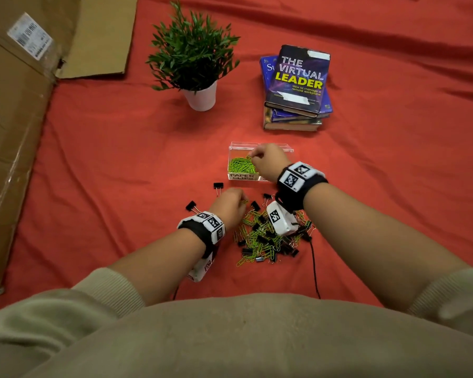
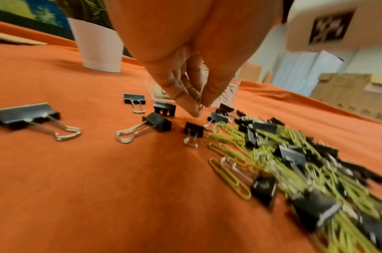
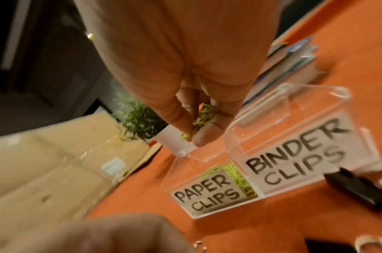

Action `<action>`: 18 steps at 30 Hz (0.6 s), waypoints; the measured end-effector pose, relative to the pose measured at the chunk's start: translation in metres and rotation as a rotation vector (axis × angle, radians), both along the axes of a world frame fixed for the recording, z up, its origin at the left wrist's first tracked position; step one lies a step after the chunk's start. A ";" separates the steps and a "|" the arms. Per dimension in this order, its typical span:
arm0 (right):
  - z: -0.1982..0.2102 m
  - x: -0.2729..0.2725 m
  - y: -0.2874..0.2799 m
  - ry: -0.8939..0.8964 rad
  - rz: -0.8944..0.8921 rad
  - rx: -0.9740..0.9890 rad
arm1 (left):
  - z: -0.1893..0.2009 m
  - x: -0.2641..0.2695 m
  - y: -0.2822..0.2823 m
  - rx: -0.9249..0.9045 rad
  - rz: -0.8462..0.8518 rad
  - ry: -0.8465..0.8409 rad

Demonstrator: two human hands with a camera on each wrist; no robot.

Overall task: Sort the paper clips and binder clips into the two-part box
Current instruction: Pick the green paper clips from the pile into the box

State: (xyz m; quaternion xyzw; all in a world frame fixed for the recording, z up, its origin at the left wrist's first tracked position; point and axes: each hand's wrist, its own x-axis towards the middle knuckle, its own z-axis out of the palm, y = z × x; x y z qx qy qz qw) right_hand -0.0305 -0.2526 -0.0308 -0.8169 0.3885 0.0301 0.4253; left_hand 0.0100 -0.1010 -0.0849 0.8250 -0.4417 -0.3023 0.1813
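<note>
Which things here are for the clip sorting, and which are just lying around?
For the job:
- box
- paper clips
- mixed pile
- binder clips
- left hand, pinching a paper clip
- right hand, holding paper clips over the box

Just lying about:
- plant
- books
- cardboard

Wrinkled red cloth point(image 1: 393, 186) (underfoot), cardboard box point(image 1: 14, 132), potted plant point(image 1: 194, 55), stacked books point(image 1: 298, 88)

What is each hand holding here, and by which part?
Left hand: one green paper clip, pinched between thumb and fingertips; which end cannot be told. Right hand: a small bunch of green paper clips, bundled in its fingertips.
</note>
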 end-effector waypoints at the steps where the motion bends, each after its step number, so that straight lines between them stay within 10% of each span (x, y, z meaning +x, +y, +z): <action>1: -0.002 0.008 0.000 0.034 0.057 -0.084 | 0.002 0.004 0.000 -0.019 0.027 0.012; 6: -0.017 0.024 0.008 0.135 0.317 -0.254 | 0.019 0.025 -0.006 -0.089 0.139 0.013; 13: -0.007 -0.020 0.019 -0.053 0.206 -0.267 | 0.042 0.056 -0.041 -0.160 0.095 -0.083; 18: -0.024 -0.057 0.036 0.229 0.495 -0.144 | 0.041 0.060 -0.060 -0.068 -0.059 -0.154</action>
